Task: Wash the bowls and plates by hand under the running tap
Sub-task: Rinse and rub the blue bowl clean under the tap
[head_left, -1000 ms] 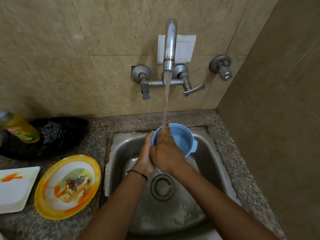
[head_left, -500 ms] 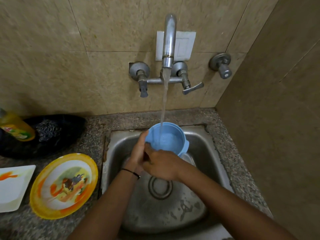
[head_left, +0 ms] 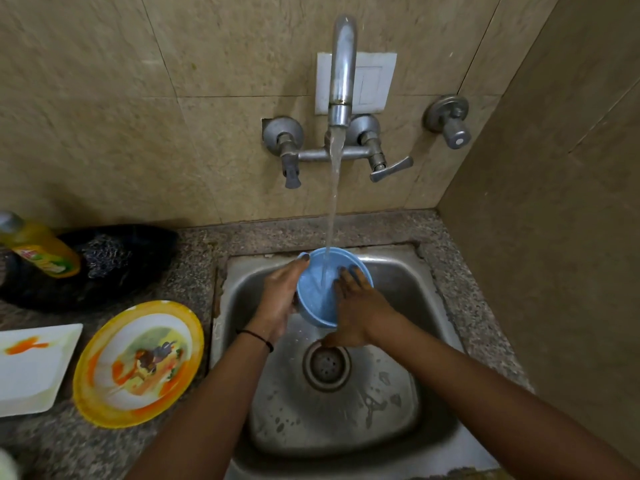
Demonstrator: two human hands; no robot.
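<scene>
Plainly, we saw the blue bowl (head_left: 317,301) held over the steel sink (head_left: 401,292) at the centre of the frame, tilted so that its mouth faced up and toward the camera. The left hand (head_left: 278,299) cupped the bowl's outer left wall, its fingers curled round the underside and the thumb lying along the rim at the top. The right hand (head_left: 358,308) was spread flat, its straight fingers reaching over the right rim and resting on the inner wall, while its thumb pointed away below the bowl, toward the drain (head_left: 326,365). A thin dark band (head_left: 258,337) circled the left wrist. From the tap (head_left: 343,64) at the upper centre a stream of water (head_left: 333,202) fell straight into the bowl, landing just left of the right fingertips. At the lower left of the frame, on the speckled counter (head_left: 194,261), lay a yellow-rimmed plate (head_left: 138,363) smeared with orange and brown remains, and just beside it, at the left edge, a white square plate (head_left: 31,372) with an orange streak. Above them we noted a black dish (head_left: 114,299) holding a steel scrubber (head_left: 104,254), with a yellow detergent bottle (head_left: 40,247) leaning across its left side. Droplets stood on the sink floor near the drain.
</scene>
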